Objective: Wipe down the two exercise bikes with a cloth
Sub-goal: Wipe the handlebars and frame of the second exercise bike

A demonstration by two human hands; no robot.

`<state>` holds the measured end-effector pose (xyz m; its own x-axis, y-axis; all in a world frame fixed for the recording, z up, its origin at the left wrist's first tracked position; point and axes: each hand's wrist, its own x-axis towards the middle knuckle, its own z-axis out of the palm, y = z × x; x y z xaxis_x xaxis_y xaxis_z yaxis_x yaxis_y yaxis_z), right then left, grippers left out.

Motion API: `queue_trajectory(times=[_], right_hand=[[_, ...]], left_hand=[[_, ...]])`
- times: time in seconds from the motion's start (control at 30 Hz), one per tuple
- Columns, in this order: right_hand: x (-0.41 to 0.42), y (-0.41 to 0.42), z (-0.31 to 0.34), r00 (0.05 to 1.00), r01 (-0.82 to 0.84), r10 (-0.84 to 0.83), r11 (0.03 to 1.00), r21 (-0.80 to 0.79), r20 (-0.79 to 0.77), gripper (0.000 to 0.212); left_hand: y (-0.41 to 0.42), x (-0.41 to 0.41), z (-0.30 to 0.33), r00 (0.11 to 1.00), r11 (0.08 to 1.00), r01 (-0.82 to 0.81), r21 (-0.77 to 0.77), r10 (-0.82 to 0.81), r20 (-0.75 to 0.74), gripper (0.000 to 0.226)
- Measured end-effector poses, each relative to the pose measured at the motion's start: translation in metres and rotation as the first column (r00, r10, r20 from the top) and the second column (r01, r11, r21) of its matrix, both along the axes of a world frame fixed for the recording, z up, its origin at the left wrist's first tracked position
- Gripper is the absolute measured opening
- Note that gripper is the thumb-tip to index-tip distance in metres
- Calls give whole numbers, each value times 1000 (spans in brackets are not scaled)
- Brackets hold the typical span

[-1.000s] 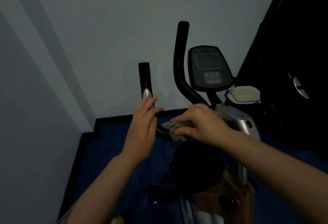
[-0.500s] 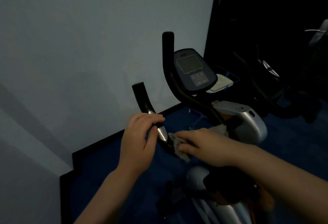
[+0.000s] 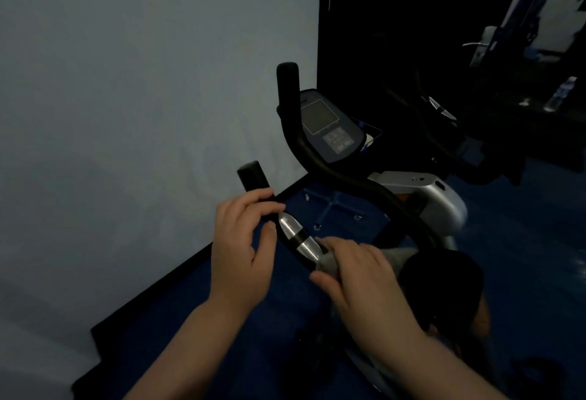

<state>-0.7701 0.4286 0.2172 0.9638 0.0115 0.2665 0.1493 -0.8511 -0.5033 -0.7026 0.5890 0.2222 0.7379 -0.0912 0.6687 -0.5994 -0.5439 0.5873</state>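
Observation:
An exercise bike stands in front of me, with a console (image 3: pixel 329 128) and black curved handlebars. My left hand (image 3: pixel 242 246) grips the left handlebar (image 3: pixel 255 177) just above its silver pulse sensor (image 3: pixel 296 236). My right hand (image 3: pixel 361 279) presses a grey cloth (image 3: pixel 394 255) around the same bar just below the sensor. The right handlebar (image 3: pixel 288 89) rises behind. A second bike (image 3: pixel 440 108) stands dim at the right in the dark.
A pale wall (image 3: pixel 142 98) runs along the left. The floor is blue (image 3: pixel 523 241) with a black skirting edge. A silver frame housing (image 3: pixel 440 196) sits under the console. A door handle (image 3: pixel 478 44) and a bottle (image 3: pixel 561 93) show at the far right.
The view has swung left and closer to the handlebar. My right hand with the cloth has slid along the bar toward the silver sensor; my left hand stays on the grip.

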Motion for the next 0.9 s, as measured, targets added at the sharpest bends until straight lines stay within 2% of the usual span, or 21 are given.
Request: queue_trajectory(times=[0.07, 0.17, 0.27, 0.33, 0.4, 0.5, 0.57, 0.63, 0.77, 0.83, 0.9], right_hand=[[-2, 12, -2, 993, 103, -107, 992, 74, 50, 41], [15, 46, 2, 977, 191, -198, 978, 82, 83, 53], [21, 51, 7, 996, 11, -30, 974, 228, 79, 52], [14, 31, 5, 1000, -5, 0, 944, 331, 13, 48], [12, 18, 3, 1000, 20, -19, 963, 269, -6, 52], [31, 39, 4, 997, 69, -71, 994, 84, 30, 64], [52, 60, 9, 992, 116, -116, 993, 3, 51, 50], [64, 65, 13, 995, 85, -85, 996, 0, 52, 43], [45, 43, 5, 999, 39, -39, 999, -10, -6, 54], [49, 41, 4, 998, 64, -64, 997, -52, -7, 40], [68, 49, 15, 996, 74, -72, 997, 30, -61, 22]], left_hand=[[4, 2, -1, 1000, 999, -25, -39, 25, -1, 26], [10, 4, 0, 999, 996, -49, -68, 49, -5, 34], [14, 7, 4, 1000, 999, -12, -49, 12, 3, 43], [16, 10, 7, 998, 998, 39, -53, -41, -40, 48], [19, 13, 11, 993, 994, 78, -77, -85, -86, 50], [22, 18, 17, 983, 985, 108, -133, -125, -135, 49], [23, 20, 23, 974, 974, 113, -198, -148, -169, 46], [21, 18, 25, 967, 964, 106, -244, -157, -201, 44], [19, 10, 25, 948, 950, 138, -278, -208, -240, 44], [21, 10, 24, 940, 948, 139, -287, -218, -264, 44], [26, 11, 24, 925, 943, 140, -303, -233, -299, 44]])
